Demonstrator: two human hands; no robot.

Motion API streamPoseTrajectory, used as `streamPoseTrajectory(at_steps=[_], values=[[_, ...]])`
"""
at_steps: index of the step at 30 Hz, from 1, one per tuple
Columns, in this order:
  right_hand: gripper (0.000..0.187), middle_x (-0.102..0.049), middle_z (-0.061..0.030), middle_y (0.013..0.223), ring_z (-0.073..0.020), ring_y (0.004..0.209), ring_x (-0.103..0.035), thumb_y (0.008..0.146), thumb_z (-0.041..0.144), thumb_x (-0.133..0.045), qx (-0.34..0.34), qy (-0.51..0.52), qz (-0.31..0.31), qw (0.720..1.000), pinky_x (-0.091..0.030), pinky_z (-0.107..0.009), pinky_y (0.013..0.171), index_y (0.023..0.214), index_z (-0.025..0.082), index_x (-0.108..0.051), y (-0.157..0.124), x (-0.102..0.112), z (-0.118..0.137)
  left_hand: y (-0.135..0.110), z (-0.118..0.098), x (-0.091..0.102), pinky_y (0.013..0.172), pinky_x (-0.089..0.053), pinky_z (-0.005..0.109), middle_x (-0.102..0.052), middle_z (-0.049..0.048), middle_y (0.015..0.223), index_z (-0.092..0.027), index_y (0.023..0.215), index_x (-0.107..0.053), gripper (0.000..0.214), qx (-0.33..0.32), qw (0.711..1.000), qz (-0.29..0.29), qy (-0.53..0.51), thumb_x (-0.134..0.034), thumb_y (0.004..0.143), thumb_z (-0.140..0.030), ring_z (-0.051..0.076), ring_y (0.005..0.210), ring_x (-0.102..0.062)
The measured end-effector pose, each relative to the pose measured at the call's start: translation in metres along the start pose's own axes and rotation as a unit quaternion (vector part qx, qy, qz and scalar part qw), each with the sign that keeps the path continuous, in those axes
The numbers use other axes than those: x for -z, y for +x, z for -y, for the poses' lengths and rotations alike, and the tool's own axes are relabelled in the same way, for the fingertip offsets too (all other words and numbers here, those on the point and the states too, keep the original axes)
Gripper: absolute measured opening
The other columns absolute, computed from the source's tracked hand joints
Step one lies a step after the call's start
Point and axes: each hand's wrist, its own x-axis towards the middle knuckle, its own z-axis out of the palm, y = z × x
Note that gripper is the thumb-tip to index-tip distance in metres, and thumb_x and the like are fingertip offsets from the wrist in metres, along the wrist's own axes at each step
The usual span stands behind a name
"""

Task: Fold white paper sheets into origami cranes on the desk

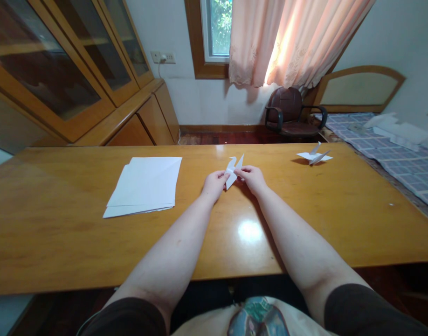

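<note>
Both my hands meet over the middle of a wooden table [60, 233], pinching a small folded white paper figure [233, 169] with two points sticking up. My left hand [214, 183] is closed on its left side. Its right side is gripped by my right hand [253, 178], fingers pressed together. A stack of white paper sheets [146, 185] lies to the left of my left hand. A finished folded paper crane [314, 156] stands on the table, apart, to the right of my right hand.
A wooden cabinet with glass doors [60, 70] stands at the left. Beyond the table are a dark armchair [291, 114], a window with pink curtains [287, 37] and a bed with a checked cover [403, 154] at the right.
</note>
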Motion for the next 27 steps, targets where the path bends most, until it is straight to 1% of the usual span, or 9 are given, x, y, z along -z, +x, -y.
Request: streamPoseTrajectory(at_steps=[4,7,11,13,16,20,22,25,27], values=[[0.028,-0.063,-0.0005,0.057,-0.0115,0.05,-0.052,0.058,0.039,-0.075,0.003,-0.016,0.008,1.0,-0.041,-0.024,0.05,0.071,0.015,-0.07,0.0,0.0,0.0,0.002,0.001,0.002,0.042,-0.035,0.02,-0.063,-0.001,0.055,-0.015,0.084,-0.073,0.023,-0.011,0.999,-0.004,0.03,-0.067,0.071,-0.033,0.009,0.043,-0.047],[0.029,-0.065,-0.0012,0.06,-0.0101,0.048,-0.049,0.059,0.04,-0.075,-0.004,-0.031,0.022,0.999,-0.04,-0.024,0.047,0.073,0.014,-0.071,0.001,0.002,-0.001,0.001,-0.001,0.003,0.042,-0.031,0.02,-0.061,-0.0025,0.052,-0.015,0.084,-0.073,0.021,-0.018,0.999,-0.001,0.049,-0.065,0.073,-0.031,0.008,0.041,-0.044],[0.027,-0.061,-0.0004,0.055,-0.0101,0.045,-0.048,0.062,0.04,-0.073,0.005,-0.056,0.034,0.998,-0.039,-0.023,0.044,0.069,0.014,-0.069,0.001,0.003,-0.003,0.001,0.002,0.004,0.045,-0.034,0.022,-0.059,-0.0027,0.05,-0.016,0.082,-0.073,0.02,-0.023,0.997,0.008,0.069,-0.063,0.074,-0.03,0.01,0.042,-0.045],[0.026,-0.06,-0.0003,0.054,-0.0115,0.046,-0.05,0.062,0.04,-0.072,0.01,-0.061,0.034,0.997,-0.04,-0.025,0.045,0.068,0.015,-0.067,0.001,0.003,-0.002,0.002,0.003,0.004,0.049,-0.038,0.023,-0.063,-0.0009,0.056,-0.016,0.081,-0.073,0.019,-0.031,0.997,0.006,0.071,-0.064,0.073,-0.031,0.011,0.047,-0.051],[0.027,-0.06,-0.001,0.054,-0.0128,0.048,-0.052,0.063,0.041,-0.072,0.021,-0.067,0.043,0.997,-0.041,-0.026,0.046,0.066,0.015,-0.066,-0.001,0.001,-0.001,0.002,0.004,0.004,0.057,-0.044,0.025,-0.07,0.0026,0.07,-0.016,0.08,-0.072,0.021,-0.045,0.997,-0.016,0.066,-0.067,0.071,-0.034,0.014,0.059,-0.059],[0.028,-0.061,-0.0006,0.056,-0.0117,0.049,-0.051,0.064,0.043,-0.072,0.031,-0.075,0.056,0.995,-0.04,-0.023,0.045,0.066,0.016,-0.065,-0.004,-0.001,0.002,-0.001,-0.001,0.004,0.061,-0.045,0.026,-0.07,0.0034,0.072,-0.016,0.079,-0.071,0.024,-0.056,0.995,-0.032,0.082,-0.067,0.072,-0.039,0.016,0.065,-0.061],[0.03,-0.06,-0.0004,0.055,-0.0114,0.049,-0.051,0.065,0.045,-0.072,0.027,-0.066,0.059,0.996,-0.04,-0.023,0.045,0.066,0.016,-0.065,-0.006,-0.002,0.002,-0.004,-0.005,0.004,0.062,-0.045,0.026,-0.07,0.0029,0.072,-0.016,0.077,-0.07,0.024,-0.062,0.994,-0.039,0.082,-0.067,0.072,-0.039,0.016,0.065,-0.061],[0.033,-0.063,-0.0014,0.06,-0.0109,0.049,-0.052,0.064,0.047,-0.072,0.033,-0.048,0.083,0.995,-0.041,-0.023,0.046,0.071,0.015,-0.066,-0.008,-0.004,0.001,-0.006,-0.008,0.002,0.058,-0.044,0.025,-0.068,0.0016,0.068,-0.016,0.076,-0.068,0.022,-0.065,0.995,-0.049,0.056,-0.065,0.073,-0.038,0.015,0.06,-0.059],[0.034,-0.064,-0.0017,0.061,-0.0105,0.047,-0.05,0.065,0.047,-0.072,0.043,-0.062,0.087,0.993,-0.04,-0.024,0.046,0.074,0.015,-0.068,-0.009,-0.005,0.0,-0.006,-0.008,0.002,0.056,-0.043,0.024,-0.067,0.0008,0.066,-0.017,0.075,-0.067,0.021,-0.064,0.996,-0.052,0.045,-0.065,0.073,-0.037,0.014,0.057,-0.058]])
